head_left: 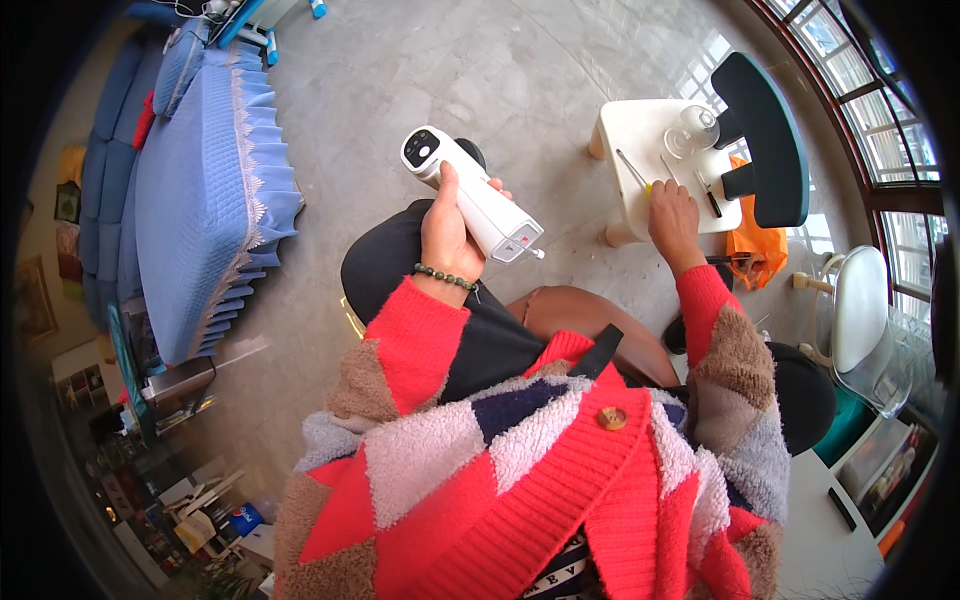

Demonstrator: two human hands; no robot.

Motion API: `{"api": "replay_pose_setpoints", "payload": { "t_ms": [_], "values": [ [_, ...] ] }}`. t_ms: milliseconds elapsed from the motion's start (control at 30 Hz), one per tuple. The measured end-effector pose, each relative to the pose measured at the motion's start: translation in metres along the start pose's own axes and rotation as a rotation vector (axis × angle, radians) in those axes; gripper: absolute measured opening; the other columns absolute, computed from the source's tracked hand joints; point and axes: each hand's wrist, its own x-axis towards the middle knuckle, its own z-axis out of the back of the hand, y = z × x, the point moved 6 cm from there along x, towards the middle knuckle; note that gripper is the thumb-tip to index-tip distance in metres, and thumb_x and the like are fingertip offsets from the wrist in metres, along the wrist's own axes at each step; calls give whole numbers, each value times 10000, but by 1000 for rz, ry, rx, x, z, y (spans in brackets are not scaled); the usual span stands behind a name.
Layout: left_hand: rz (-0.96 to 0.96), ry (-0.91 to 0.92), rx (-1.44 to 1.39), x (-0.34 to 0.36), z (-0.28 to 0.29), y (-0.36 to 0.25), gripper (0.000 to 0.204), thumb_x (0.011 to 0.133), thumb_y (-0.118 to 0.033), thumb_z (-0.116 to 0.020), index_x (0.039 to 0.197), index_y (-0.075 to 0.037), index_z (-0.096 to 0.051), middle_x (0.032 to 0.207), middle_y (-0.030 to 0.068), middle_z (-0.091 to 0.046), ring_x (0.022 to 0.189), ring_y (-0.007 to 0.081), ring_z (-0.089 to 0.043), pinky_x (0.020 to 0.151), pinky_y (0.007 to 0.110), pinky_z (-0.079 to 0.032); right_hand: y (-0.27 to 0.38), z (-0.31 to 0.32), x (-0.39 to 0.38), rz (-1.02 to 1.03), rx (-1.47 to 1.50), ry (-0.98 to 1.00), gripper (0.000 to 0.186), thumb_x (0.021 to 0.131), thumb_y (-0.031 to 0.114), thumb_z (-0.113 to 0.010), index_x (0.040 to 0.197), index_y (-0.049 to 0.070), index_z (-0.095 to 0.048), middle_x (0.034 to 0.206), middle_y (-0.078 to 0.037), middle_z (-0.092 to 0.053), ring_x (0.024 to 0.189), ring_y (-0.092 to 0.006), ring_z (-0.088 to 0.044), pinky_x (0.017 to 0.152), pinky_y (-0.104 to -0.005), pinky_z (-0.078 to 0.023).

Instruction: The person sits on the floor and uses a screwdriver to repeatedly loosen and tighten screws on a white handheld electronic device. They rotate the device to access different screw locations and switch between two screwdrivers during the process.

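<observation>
My left hand (450, 225) is wrapped round a white handheld device (480, 205) with a boxy body. A black panel with buttons is at its far end, and a small white knob sticks out of its near end. My right hand (675, 215) reaches over a cream stool (640, 115), fingers closed at the yellow end of a screwdriver (632, 168). Its thin metal shaft points away to the left; most of the handle is hidden by my fingers. Beside it on the stool lie a thin rod (668, 166), a black-handled tool (709, 195) and a clear glass dome-shaped piece (690, 133).
A dark backrest (765, 140) rises at the stool's right side. An orange bag (757, 250) lies on the floor below it. At the left is a bed or couch with a blue quilted cover (200, 190). A white chair (858, 300) stands at the far right.
</observation>
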Motion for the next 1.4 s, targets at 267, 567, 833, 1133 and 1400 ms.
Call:
{"api": "replay_pose_setpoints", "payload": {
  "t_ms": [267, 567, 833, 1133, 1400],
  "values": [
    [-110, -7, -22, 5, 6, -1, 558, 959, -499, -480, 1225, -11, -424, 979, 145, -600, 901, 301, -616, 827, 443, -513, 61, 138, -83, 3, 1153, 134, 230, 895, 118, -557, 1114, 48, -549, 719, -203, -581, 683, -390, -610, 593, -413, -463],
    [-148, 53, -14, -2, -4, -1, 594, 979, -504, -397, 1189, 50, -437, 1066, 164, -558, 1040, 326, -561, 1009, 486, -433, 100, 169, -102, 48, 1188, 199, 179, 950, 117, -552, 1097, 17, -573, 599, -87, -495, 508, -165, -508, 512, -300, -411],
    [-101, 119, -95, 1, -2, 0, 545, 976, -501, -415, 1199, -3, -417, 1053, 149, -564, 997, 328, -587, 951, 507, -473, 101, 163, -106, 11, 1182, 185, 190, 953, 117, -549, 1113, 18, -573, 604, -68, -504, 523, -133, -503, 515, -286, -414],
    [-72, 164, -115, 1, -2, 1, 563, 969, -513, -420, 1175, 11, -433, 1053, 148, -566, 1008, 327, -580, 977, 514, -458, 102, 170, -106, 28, 1084, 142, 200, 909, 141, -595, 1088, 53, -584, 716, -161, -600, 639, -320, -590, 567, -397, -455],
    [-68, 161, -119, -2, -6, 2, 564, 968, -513, -417, 1167, 14, -433, 1054, 149, -563, 1021, 329, -573, 1007, 531, -434, 99, 173, -105, 9, 1077, 140, 195, 891, 160, -609, 1064, 70, -587, 777, -181, -637, 701, -388, -622, 590, -446, -473]
  ]
}}
